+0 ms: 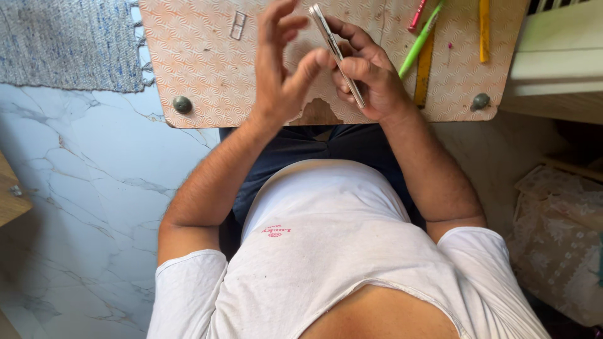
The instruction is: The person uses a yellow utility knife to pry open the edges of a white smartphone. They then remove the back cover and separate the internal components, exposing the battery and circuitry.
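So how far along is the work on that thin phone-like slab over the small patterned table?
Done: nothing looks finished; a small clear rectangular piece lies apart on the patterned table. In hand: the right hand holds the thin slab edge-on, while the left hand presses a thumb against its side. Left: the green tool and the yellow tools lie untouched on the table.
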